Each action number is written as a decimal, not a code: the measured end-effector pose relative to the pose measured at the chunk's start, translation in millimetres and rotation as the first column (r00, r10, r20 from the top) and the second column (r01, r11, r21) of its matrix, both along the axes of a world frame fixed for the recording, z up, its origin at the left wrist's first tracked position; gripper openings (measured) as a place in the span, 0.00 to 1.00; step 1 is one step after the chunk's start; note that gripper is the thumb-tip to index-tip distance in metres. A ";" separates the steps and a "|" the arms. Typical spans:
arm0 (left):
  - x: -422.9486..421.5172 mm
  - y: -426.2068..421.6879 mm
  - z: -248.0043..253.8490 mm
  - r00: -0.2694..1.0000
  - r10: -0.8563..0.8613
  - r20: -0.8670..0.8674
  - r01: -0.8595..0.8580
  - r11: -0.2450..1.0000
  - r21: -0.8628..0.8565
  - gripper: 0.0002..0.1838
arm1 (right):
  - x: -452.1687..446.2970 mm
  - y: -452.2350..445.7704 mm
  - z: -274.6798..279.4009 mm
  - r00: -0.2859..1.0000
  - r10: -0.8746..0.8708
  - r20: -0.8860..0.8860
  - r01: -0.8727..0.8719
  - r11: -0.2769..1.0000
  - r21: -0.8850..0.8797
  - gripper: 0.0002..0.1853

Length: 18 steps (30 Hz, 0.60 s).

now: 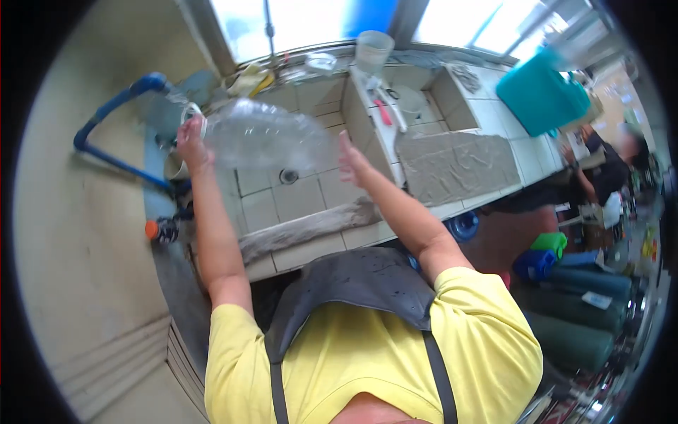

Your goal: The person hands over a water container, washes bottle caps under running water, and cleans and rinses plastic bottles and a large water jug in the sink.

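Observation:
A large clear plastic bottle (265, 134) lies sideways above the tiled sink (296, 201), blurred along its body. My left hand (192, 145) is closed around its neck, where a white ring or rim shows. Just off the bottle's base is my right hand (353, 162), open with its fingers apart; I cannot tell whether it touches the plastic. The sink drain (288, 176) is below the bottle. A blue pipe (106, 116) bends round to the left of my left hand.
A grey cloth (455, 168) covers the right counter, near a teal jerrycan (540, 92). Another wet cloth (311, 230) lies along the sink's front edge. A translucent bucket (374, 51) stands at the back. An orange-capped bottle (162, 230) is at left. A person (607, 166) sits at far right.

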State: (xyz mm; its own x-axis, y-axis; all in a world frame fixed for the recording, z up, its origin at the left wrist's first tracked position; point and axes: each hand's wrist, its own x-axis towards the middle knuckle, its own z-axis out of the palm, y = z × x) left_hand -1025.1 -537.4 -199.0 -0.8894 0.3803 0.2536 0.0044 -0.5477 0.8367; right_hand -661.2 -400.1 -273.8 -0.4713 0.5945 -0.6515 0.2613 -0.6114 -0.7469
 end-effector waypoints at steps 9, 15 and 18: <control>71.9 -28.7 -1.0 0.945 0.032 0.326 -0.076 0.989 0.123 0.20 | -7.1 37.1 98.2 0.854 0.121 -0.506 0.367 0.548 0.752 0.49; 51.6 -20.8 -95.6 0.862 -0.016 0.506 0.208 0.922 -0.326 0.26 | -1.8 49.4 97.6 0.963 -0.054 -0.264 0.228 0.687 0.690 0.46; 82.2 -18.3 -81.9 0.848 -0.038 0.529 0.194 0.951 -0.243 0.27 | 3.8 57.8 115.4 0.977 0.029 -0.211 0.164 0.526 0.835 0.45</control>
State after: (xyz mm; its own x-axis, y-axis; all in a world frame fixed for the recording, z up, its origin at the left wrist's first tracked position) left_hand -942.9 -555.8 -280.9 -0.8055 0.4731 -0.3568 -0.5156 -0.2630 0.8155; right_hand -657.4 -342.3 -158.4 -0.4508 0.8527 0.2639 0.0539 0.3211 -0.9455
